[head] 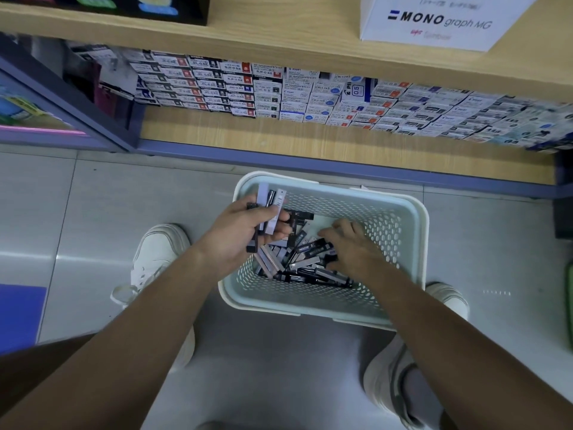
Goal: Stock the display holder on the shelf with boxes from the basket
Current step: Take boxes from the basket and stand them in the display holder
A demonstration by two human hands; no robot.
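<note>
Picking is the step in hand, by my read; nothing is going up to the shelf at this instant. Down on the floor (77, 212), just on the near side of the low shelf (279, 135), sits the pale basket (423, 231), between the person's pale shoes (158, 252).

Left hand (245, 234) hovers over the basket's far-left corner. Its grip is closed round a fistful of slim boxes (274, 206), black ones and white ones, fanned upright between thumb and fingers.

Right hand (350, 243) is down inside the basket, fingers bent over the loose boxes (304, 265) heaped along the bottom and touching them. Whether that grip has pinched one or only rests on the heap, I cannot tell from here. Plenty lie in that heap, so the task looks early to middling, not near its end.

On the far side, rows of stacked refill cartons (279, 94) fill the low shelf. A white MONO graph card (434, 23) stands on the upper shelf (279, 48) at far right. Which of these is the display holder I cannot say; no obvious open slot shows.

Next move, as I judge it: the right hand closes on one or two more boxes and passes them across into the left fistful, squared up so they don't slip. Then the load has to rise to the shelf. The risk is the fan in the left hand loosening as it grows.
</note>
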